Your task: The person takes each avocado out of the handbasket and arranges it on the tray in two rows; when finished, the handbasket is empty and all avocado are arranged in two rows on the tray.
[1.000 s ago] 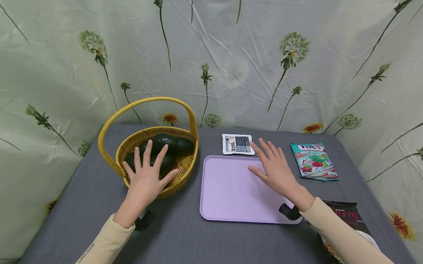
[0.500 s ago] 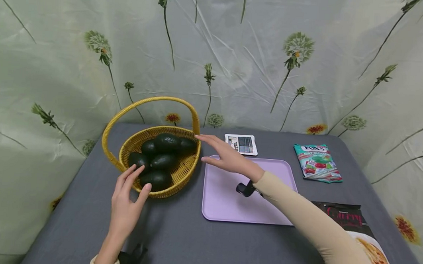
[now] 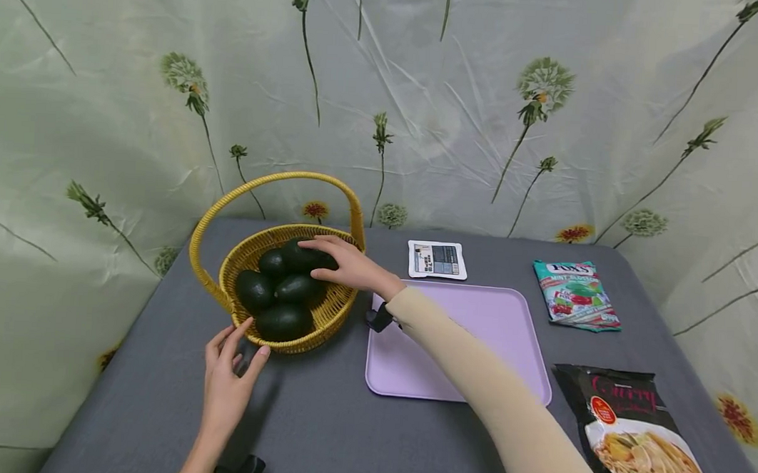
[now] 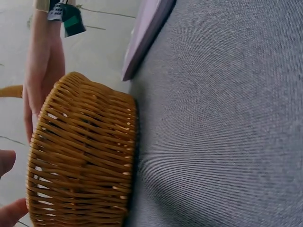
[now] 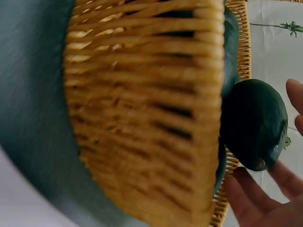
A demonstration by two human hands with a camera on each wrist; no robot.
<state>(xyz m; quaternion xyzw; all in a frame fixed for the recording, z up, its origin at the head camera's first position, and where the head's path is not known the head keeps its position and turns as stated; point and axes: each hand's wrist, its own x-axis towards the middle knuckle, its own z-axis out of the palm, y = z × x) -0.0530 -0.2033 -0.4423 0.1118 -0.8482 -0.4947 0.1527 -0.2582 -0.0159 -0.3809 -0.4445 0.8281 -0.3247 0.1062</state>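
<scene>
A yellow wicker basket (image 3: 330,307) with a tall handle stands at the table's left and holds several dark green avocados. My right hand (image 3: 326,259) reaches in over the rim, and its fingers curl round the top avocado (image 3: 294,255). In the right wrist view that avocado (image 5: 253,124) sits between my fingers (image 5: 294,92) and thumb, above the basket's wall (image 5: 142,113). My left hand (image 3: 245,344) lies relaxed at the basket's front rim and holds nothing. Its fingertips (image 4: 12,213) show beside the basket (image 4: 85,156) in the left wrist view.
A lilac tray (image 3: 477,320) lies right of the basket, under my right forearm. Behind it is a small white packet (image 3: 437,259). A candy bag (image 3: 575,293) and a black noodle packet (image 3: 639,436) lie at the right. Flowered cloth hangs behind the grey table (image 3: 343,435).
My right hand swept left from above the tray into the basket and closed over an avocado. My left hand drew back out of the basket to its front rim.
</scene>
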